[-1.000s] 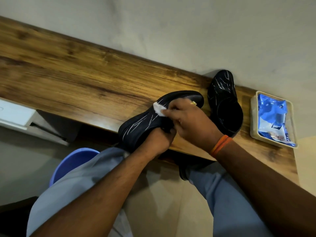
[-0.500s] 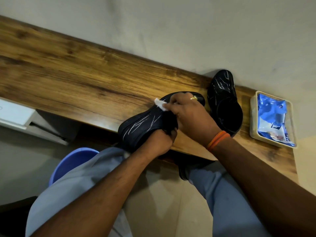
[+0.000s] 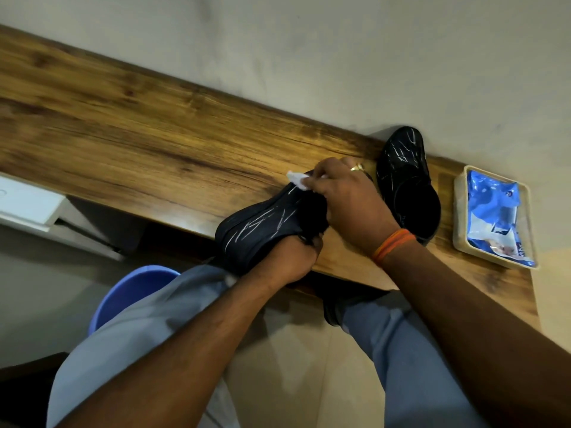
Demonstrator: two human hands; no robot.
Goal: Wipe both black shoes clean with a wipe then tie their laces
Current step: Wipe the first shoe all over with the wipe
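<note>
second shoe (image 3: 404, 177) beside hands, wipes pack (image 3: 494, 217) in tray (image 3: 458, 211), blue bucket (image 3: 123, 298)

You're working in dim, warm indoor light. A soft sheen lies on the wooden shelf (image 3: 173, 156) near its front edge, and the far shoe (image 3: 404, 180) throws a faint shadow onto the wall (image 3: 340, 57). The picture is soft throughout, with slight motion smear; the wide lens tilts and bends the edges.
</note>
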